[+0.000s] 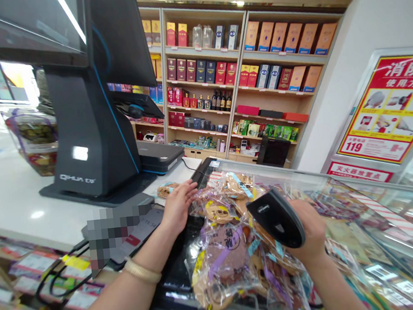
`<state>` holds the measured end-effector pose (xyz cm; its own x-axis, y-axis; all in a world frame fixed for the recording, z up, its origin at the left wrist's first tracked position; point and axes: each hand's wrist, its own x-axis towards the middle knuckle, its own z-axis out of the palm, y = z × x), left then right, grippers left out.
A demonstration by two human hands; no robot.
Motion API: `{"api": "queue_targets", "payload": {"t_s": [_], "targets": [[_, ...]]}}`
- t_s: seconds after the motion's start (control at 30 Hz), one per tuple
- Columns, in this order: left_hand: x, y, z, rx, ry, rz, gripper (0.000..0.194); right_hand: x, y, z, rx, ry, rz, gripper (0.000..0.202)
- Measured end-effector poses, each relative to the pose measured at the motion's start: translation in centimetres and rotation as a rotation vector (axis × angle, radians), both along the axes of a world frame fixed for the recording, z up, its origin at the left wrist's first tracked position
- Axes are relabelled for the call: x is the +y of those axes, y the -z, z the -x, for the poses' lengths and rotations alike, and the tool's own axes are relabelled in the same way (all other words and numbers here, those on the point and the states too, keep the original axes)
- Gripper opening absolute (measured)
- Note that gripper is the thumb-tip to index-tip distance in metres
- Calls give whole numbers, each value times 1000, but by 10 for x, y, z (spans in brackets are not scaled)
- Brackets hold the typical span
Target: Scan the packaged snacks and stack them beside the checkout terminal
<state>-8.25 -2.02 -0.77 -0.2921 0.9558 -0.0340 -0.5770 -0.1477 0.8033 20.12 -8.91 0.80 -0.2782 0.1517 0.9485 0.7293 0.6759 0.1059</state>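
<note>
My right hand (308,230) is wrapped around a black handheld barcode scanner (276,216), its head angled up and to the left above the pile. Below and around the scanner lie several clear-wrapped cookie packs (226,250), heaped on the glass counter, some with purple, yellow or blue strips on them. My left hand (178,204) is at the left edge of this heap, fingers stretched forward and nothing visible in it. Just beyond those fingers, a separate wrapped cookie pack (168,190) rests on the white counter. Some packs are partly hidden by the scanner.
A black point-of-sale terminal (84,137) stands on the white counter (25,206) at left, with a dark device (137,234) and cables in front. A wrapped jar (35,142) sits behind. Shelves of boxed goods (202,72) line the back; a red sign (388,108) hangs right.
</note>
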Motion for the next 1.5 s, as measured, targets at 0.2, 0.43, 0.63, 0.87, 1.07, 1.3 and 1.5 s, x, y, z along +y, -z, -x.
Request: {"api": "queue_targets", "payload": {"t_s": [0.2, 0.43, 0.63, 0.87, 1.07, 1.3, 1.5], "targets": [[-17, 1, -23, 823, 161, -470, 41, 3, 0, -2, -2, 0, -1, 19], [-14, 4, -22, 855, 103, -404, 37, 6, 0, -5, -16, 18, -21, 15], [-15, 5, -22, 763, 38, -319, 46, 7, 0, -5, -28, 34, -15, 10], [-16, 4, -26, 989, 39, -521, 29, 5, 1, -1, 3, 44, 27, 11], [-13, 12, -21, 1102, -256, -524, 12, 7, 3, -2, -5, 42, 23, 15], [-20, 8, -21, 1431, -189, -798, 54, 6, 4, -1, -10, 53, 31, 15], [-21, 9, -25, 1328, -92, -782, 45, 7, 3, -1, -22, 48, 24, 15]]}}
